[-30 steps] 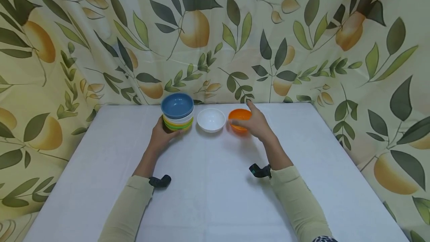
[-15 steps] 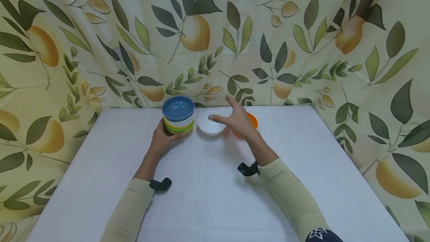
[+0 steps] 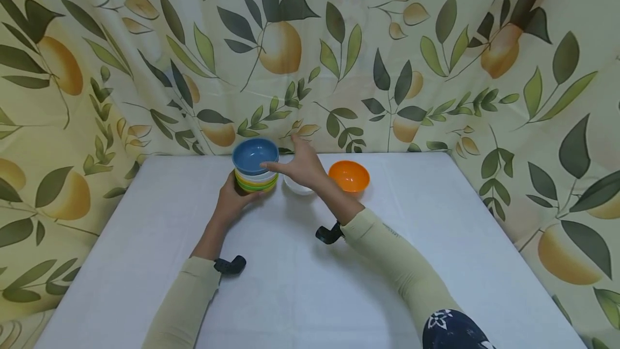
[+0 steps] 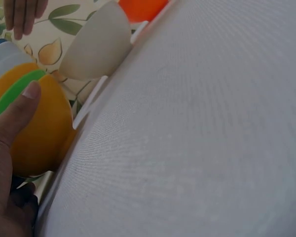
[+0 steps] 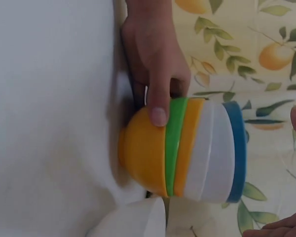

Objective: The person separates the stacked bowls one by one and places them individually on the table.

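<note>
A stack of nested bowls stands at the back of the table, a blue bowl (image 3: 254, 155) on top, with white, yellow and green bowls beneath. My left hand (image 3: 229, 198) grips the stack low on its left side, its thumb against the lowest yellow bowl (image 5: 143, 148). With thumb and fingers spread, my right hand (image 3: 301, 166) hovers at the right of the blue bowl; whether it touches the rim I cannot tell. Behind that hand a white bowl (image 3: 296, 187) is partly hidden. An orange bowl (image 3: 349, 175) sits farther right, beside my right forearm.
A white cloth covers the table (image 3: 271, 284). Directly behind its back edge hangs a curtain (image 3: 339, 69) printed with fruit and leaves. Each wrist carries a small black camera.
My right hand has moved left from the orange bowl, across the white bowl, to the blue bowl. The orange bowl is uncovered now. The left hand and the stack stay in place.
</note>
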### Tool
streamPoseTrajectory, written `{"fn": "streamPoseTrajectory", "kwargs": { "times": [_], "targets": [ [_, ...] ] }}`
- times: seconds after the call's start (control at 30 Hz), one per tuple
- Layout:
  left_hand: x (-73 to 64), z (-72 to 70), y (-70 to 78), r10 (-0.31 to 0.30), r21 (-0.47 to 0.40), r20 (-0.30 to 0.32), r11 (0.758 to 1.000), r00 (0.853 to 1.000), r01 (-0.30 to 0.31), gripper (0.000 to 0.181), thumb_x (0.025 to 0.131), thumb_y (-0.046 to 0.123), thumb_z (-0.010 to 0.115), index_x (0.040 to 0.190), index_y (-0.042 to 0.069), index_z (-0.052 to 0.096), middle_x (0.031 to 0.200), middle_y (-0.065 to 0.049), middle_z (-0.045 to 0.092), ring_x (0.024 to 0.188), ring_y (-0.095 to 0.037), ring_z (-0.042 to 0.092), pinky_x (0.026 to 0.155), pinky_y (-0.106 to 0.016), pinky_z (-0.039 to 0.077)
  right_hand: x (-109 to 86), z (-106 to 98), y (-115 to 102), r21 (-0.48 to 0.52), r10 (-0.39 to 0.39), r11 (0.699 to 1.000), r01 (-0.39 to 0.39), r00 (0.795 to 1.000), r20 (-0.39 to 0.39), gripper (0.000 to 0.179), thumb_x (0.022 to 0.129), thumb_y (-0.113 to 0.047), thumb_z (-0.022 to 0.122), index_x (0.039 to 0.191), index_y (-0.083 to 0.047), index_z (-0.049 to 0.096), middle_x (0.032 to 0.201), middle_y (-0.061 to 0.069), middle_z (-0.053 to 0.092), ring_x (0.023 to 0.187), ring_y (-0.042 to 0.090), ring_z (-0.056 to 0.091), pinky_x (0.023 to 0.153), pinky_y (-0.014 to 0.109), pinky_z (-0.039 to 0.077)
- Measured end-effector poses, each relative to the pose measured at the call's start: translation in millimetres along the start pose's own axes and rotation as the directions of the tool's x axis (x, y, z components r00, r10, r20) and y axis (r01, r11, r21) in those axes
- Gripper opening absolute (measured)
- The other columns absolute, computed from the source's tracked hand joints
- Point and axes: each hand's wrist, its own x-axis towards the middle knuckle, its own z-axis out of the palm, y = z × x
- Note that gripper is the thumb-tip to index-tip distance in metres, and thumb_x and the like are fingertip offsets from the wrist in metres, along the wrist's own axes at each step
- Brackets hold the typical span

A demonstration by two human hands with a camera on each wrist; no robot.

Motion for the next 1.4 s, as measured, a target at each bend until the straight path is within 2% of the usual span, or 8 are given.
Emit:
{"fn": "streamPoseTrajectory", "kwargs": {
  "times": [0.17, 0.3, 0.43, 0.6, 0.9, 1.13, 1.4],
  "targets": [
    [2.2, -0.2, -0.5, -0.011, 0.011, -0.004, 1.0, 1.0, 0.011, 0.105, 0.084, 0.025, 0.091, 0.164, 0.005, 0.026, 0.157, -0.02, 0.044, 0.148, -0.037, 0.038, 0.126, -0.053, 0.025, 9.3, 13.6, -3.7, -0.024, -0.013, 1.0, 0.013, 1.0, 0.012, 0.122, 0.079, -0.061, 0.087, 0.164, 0.001, 0.026, 0.166, 0.02, 0.035, 0.149, 0.037, 0.038, 0.118, 0.056, 0.04],
    [2.5, -0.4, -1.4, -0.023, 0.013, 0.003, 1.0, 1.0, 0.023, 0.105, 0.085, 0.026, 0.09, 0.164, 0.006, 0.025, 0.158, -0.02, 0.043, 0.148, -0.037, 0.038, 0.126, -0.052, 0.026, 16.1, 25.0, -2.7, -0.037, -0.038, 0.999, 0.04, 0.999, 0.032, 0.12, 0.076, -0.058, 0.09, 0.16, 0.002, 0.031, 0.154, 0.021, 0.047, 0.133, 0.035, 0.053, 0.108, 0.05, 0.051],
    [1.7, -0.3, -1.4, -0.033, 0.009, 0.011, 0.999, 0.999, 0.033, 0.106, 0.085, 0.028, 0.09, 0.165, 0.007, 0.024, 0.16, -0.018, 0.04, 0.15, -0.036, 0.036, 0.126, -0.052, 0.025, 19.8, 34.3, -4.0, -0.066, -0.061, 0.996, 0.064, 0.997, 0.046, 0.112, 0.071, -0.055, 0.094, 0.153, 0.0, 0.042, 0.141, 0.015, 0.052, 0.12, 0.029, 0.058, 0.099, 0.045, 0.056],
    [-0.6, 0.2, -0.7, -0.045, 0.02, 0.015, 0.999, 0.999, 0.045, 0.106, 0.086, 0.032, 0.089, 0.165, 0.008, 0.024, 0.161, -0.018, 0.04, 0.15, -0.035, 0.036, 0.126, -0.052, 0.025, 23.1, 41.0, -5.1, -0.117, -0.067, 0.99, 0.074, 0.996, 0.067, 0.109, 0.071, -0.054, 0.095, 0.151, 0.0, 0.044, 0.138, 0.014, 0.06, 0.121, 0.028, 0.061, 0.1, 0.044, 0.056],
    [0.4, -0.5, -0.2, -0.04, 0.021, 0.012, 0.999, 0.999, 0.04, 0.105, 0.086, 0.032, 0.088, 0.165, 0.007, 0.024, 0.159, -0.018, 0.042, 0.149, -0.036, 0.037, 0.126, -0.053, 0.026, 26.4, 43.3, -8.7, -0.169, -0.05, 0.984, 0.056, 0.998, 0.041, 0.11, 0.071, -0.055, 0.094, 0.15, 0.002, 0.044, 0.137, 0.016, 0.06, 0.121, 0.03, 0.061, 0.1, 0.044, 0.056],
    [2.3, -0.6, -2.4, -0.04, -0.005, 0.006, 0.999, 0.999, 0.04, 0.104, 0.084, 0.028, 0.089, 0.164, 0.007, 0.026, 0.157, -0.018, 0.044, 0.147, -0.036, 0.039, 0.125, -0.053, 0.027, 27.1, 46.7, -8.2, -0.148, -0.053, 0.988, 0.053, 0.999, -0.001, 0.105, 0.072, -0.052, 0.095, 0.149, 0.0, 0.047, 0.136, 0.015, 0.062, 0.122, 0.029, 0.061, 0.101, 0.043, 0.056],
    [1.8, -0.2, -3.4, -0.042, 0.002, 0.012, 0.999, 0.999, 0.042, 0.106, 0.085, 0.033, 0.089, 0.165, 0.008, 0.024, 0.159, -0.018, 0.042, 0.149, -0.036, 0.037, 0.126, -0.053, 0.026, 26.8, 47.4, -10.5, -0.141, -0.047, 0.989, 0.044, 0.999, -0.02, 0.111, 0.071, -0.052, 0.095, 0.153, 0.003, 0.043, 0.139, 0.019, 0.06, 0.125, 0.033, 0.06, 0.102, 0.046, 0.056]
  ]
}}
